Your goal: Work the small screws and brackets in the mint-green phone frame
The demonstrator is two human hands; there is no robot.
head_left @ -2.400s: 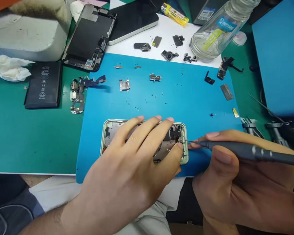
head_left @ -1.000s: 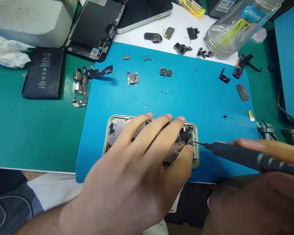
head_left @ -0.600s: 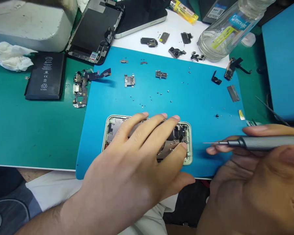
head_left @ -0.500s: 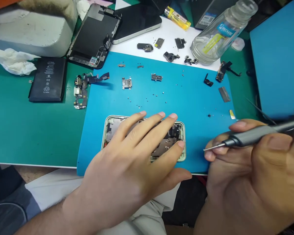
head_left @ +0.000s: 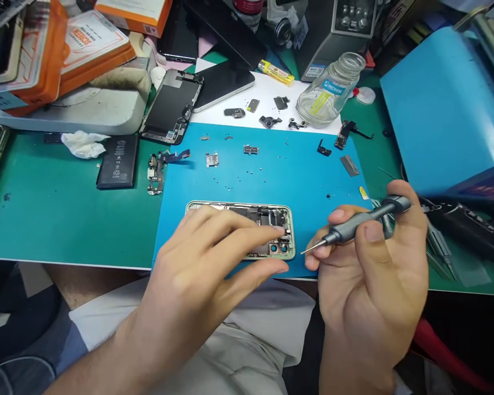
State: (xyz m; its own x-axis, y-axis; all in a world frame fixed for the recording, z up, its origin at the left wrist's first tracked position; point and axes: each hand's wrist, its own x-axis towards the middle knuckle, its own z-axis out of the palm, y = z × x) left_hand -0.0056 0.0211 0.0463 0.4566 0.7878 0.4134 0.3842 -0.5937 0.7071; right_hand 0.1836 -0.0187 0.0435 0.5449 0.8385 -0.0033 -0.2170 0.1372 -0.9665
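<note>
An opened phone frame (head_left: 286, 225) with its inner parts exposed lies on the blue mat (head_left: 230, 178), near the table's front edge. Over it rests my left hand (head_left: 209, 258), fingers apart and hiding much of the phone's left and lower side. The left index fingertip is at the phone's right end, close to the two camera openings. Just right of the phone, my right hand (head_left: 370, 269) grips a grey precision screwdriver (head_left: 349, 226) between thumb and fingers. Its thin tip points left and is apart from the phone.
Several tiny screws and small phone parts lie across the mat, including a SIM tray reader (head_left: 212, 159). Behind are a detached screen (head_left: 175, 107), a glass jar (head_left: 329, 90) and a yellow tube (head_left: 275, 72). A black battery (head_left: 118, 163) sits left, tweezers (head_left: 440, 247) right.
The camera view has shifted back, showing more of the table. My left fingers have bent and drawn back, uncovering the phone's right end. The screwdriver is nearer the phone.
</note>
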